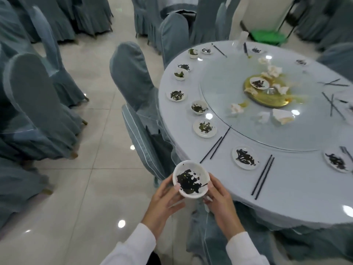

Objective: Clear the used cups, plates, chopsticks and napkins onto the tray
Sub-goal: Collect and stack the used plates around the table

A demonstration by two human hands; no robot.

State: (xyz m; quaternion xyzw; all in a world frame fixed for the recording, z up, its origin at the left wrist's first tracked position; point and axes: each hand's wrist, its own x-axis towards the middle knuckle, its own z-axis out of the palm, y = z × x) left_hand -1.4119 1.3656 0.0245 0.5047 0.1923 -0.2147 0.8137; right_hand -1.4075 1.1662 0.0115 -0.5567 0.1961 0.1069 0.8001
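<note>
Both hands, left hand and right hand, cup the dirty bowl off the surface; you likely need the tray next, not in view.

The floor is shiny and smooth, the chair covers are soft cloth, and the turntable looks like glass.

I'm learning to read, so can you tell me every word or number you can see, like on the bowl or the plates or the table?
There are none to read.
The bowl held in both hands carries only dark smears, no writing.
The plates on the table show only dark food stains.
The gold dish on the glass turntable has no lettering that shows.
</note>
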